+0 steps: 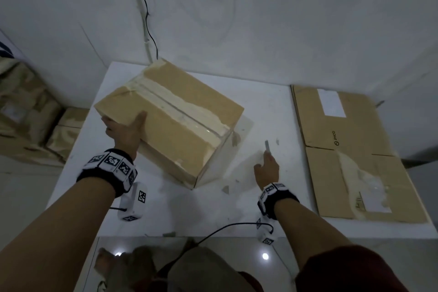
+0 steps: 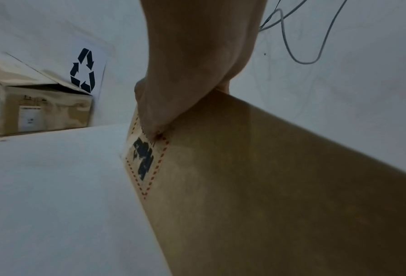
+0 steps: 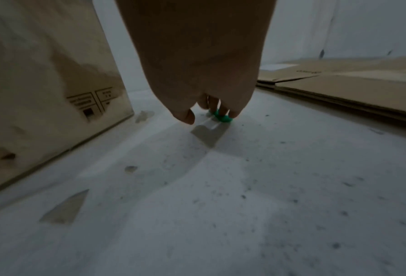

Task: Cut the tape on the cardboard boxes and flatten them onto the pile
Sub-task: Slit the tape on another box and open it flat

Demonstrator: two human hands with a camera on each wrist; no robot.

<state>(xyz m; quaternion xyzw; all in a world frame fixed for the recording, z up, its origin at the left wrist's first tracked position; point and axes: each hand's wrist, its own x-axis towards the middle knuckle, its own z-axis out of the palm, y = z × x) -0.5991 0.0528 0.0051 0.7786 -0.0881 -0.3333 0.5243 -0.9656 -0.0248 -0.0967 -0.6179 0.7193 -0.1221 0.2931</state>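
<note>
Clearly the sealed brown cardboard box (image 1: 169, 121) sits askew on the white table (image 1: 260, 106), towards its left half, with a wide strip of clear tape (image 1: 180, 111) running along its top seam. It looks light and probably empty, stiff at the edges but likely to dent in the middle of a panel, so the corners and edges are the safer places to hold. The left hand (image 1: 125, 130) does just that, its thumb on the top face and its fingers curled round the near left corner, gripping the box. The right hand (image 1: 267, 168) reaches down beside the box, its fingertips closing on a small cutter with a green grip (image 3: 220, 116) and a slim grey blade lying on the table; whether the pinch is complete I cannot tell. That tool is thin and small, so I judge it needs a firm fingertip hold. Well to the right lies the pile of flattened brown cardboard (image 1: 350, 149), where this box belongs once its tape is slit.
</note>
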